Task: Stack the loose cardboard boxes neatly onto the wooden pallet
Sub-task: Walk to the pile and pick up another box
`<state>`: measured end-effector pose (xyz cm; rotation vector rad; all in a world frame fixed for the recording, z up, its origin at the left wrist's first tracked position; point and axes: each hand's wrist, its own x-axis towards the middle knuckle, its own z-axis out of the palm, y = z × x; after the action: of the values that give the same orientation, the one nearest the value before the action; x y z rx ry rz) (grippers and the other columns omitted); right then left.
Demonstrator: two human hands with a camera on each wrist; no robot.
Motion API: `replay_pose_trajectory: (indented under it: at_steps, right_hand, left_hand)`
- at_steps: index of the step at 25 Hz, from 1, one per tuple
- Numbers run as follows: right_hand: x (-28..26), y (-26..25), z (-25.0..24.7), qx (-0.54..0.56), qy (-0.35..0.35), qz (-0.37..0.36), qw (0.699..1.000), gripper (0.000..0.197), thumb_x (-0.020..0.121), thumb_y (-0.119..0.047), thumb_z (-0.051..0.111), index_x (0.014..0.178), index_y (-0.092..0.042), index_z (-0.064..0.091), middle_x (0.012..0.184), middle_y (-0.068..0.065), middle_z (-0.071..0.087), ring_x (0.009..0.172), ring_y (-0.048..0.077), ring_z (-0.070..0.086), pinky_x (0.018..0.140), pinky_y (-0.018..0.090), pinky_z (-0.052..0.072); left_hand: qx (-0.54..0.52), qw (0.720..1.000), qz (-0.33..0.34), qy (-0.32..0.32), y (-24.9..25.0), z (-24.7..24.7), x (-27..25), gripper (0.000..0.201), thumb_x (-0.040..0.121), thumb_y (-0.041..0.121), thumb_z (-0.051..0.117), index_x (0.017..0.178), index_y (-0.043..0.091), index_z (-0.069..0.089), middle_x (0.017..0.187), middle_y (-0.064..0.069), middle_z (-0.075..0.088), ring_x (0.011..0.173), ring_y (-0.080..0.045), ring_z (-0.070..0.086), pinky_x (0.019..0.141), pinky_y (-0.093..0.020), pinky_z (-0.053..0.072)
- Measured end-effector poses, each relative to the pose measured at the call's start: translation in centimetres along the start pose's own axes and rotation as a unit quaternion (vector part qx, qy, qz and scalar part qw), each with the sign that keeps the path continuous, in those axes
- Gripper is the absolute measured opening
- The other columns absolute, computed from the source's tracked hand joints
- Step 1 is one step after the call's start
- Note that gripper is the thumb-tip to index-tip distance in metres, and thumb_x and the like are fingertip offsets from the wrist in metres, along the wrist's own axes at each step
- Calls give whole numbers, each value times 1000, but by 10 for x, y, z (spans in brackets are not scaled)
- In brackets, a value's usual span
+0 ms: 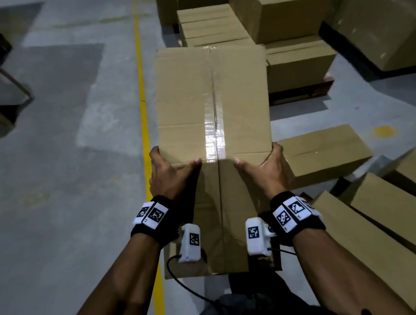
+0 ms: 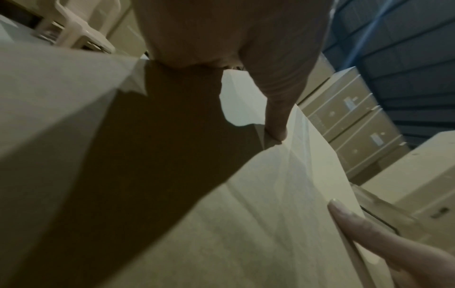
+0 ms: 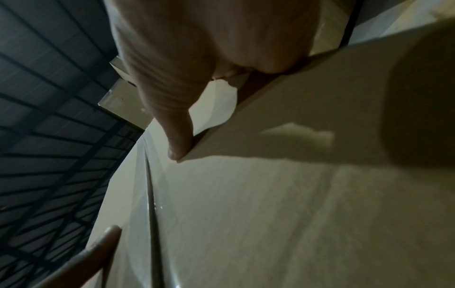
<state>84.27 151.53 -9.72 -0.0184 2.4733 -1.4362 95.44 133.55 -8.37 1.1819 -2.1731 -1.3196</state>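
The box fills the middle of the head view, taped seam running up its top face, held off the floor by both hands at its near top corners. Ahead of it, in the upper right of the frame, stacked boxes sit on the pallet, whose edge shows under the lower right stack. More loose boxes lie at lower right.

Risk, as I judge it: the hold is only at the near end, so the far end could sag or swing and clip the stack. The box could also slip down out of the corner grip, or land askew and spoil a neat tier.

The left hand wraps the near left corner, thumb flat along the top edge, fingers curled around the side. The right hand mirrors it on the near right corner. Both wrist views show a thumb pressed to the edge with cardboard beneath.
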Motion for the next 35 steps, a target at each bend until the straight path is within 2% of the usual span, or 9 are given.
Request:
replay_pose_trajectory:
  at_steps: [4,8,12,14,19,23,28,31,35]
  right_hand:
    - [97,-34,45,21,-36,-25,999,110,60,-63,82,145,-28,22,133,6,56,120,31,55,102,51,48]
    - [198,-97,79,-25,-47,-49,997,105,71,-55,84,149,-21,22,139,13,53,124,35,53,102,51,47]
    - [269,-155,116,-29,-68,-80,994,112,72,-47,86,156,-22,15,149,15,45,133,36,46,106,55,44]
    - [302,-181,139,-39,-80,-104,991,116,74,-45,85,159,-26,8,155,16,39,137,37,43,108,57,41]
    - [392,-244,215,-49,-91,-108,989,116,78,-44,83,160,-36,0,166,7,20,148,37,29,116,57,31]
    - [456,-299,287,-40,-44,-83,995,113,79,-42,83,158,-44,3,166,2,23,145,35,35,112,48,35]
    - [525,-372,341,14,3,-45,999,112,78,-36,84,157,-47,5,166,0,21,147,33,30,112,48,32]
    - [563,-402,360,28,38,-30,998,110,78,-38,84,156,-48,8,165,-1,26,146,32,32,113,45,32]
    - [638,-427,384,22,77,4,997,110,77,-45,83,155,-50,6,161,6,34,142,38,38,113,49,34]
  left_hand:
    - [2,1000,-21,0,18,17,105,98,70,56,80,143,27,22,139,-5,51,119,-36,53,95,-38,43]
    - [18,999,-34,20,57,27,210,102,70,59,79,146,33,16,145,-6,46,121,-41,52,101,-46,44]
    - [13,999,-23,39,81,18,287,107,72,62,76,147,51,1,152,-3,36,123,-43,50,104,-57,43]
    - [13,999,-21,48,89,13,330,104,75,61,75,147,54,0,153,-2,34,125,-42,49,104,-54,43]
    - [11,999,-13,47,86,8,467,102,76,56,75,151,47,6,152,-3,36,122,-38,52,101,-49,44]
    - [-3,1000,-1,17,87,-8,595,101,75,58,75,149,51,8,152,0,36,123,-36,52,104,-49,44]
    - [9,998,36,-43,124,-28,731,99,75,60,74,148,53,8,154,4,33,128,-36,48,106,-46,39]
    - [20,996,64,-61,147,-23,794,98,75,59,74,149,52,10,154,4,33,130,-32,47,106,-41,37]
    - [29,990,99,-94,170,6,889,99,76,57,75,152,48,11,154,4,34,131,-31,47,97,-33,35]
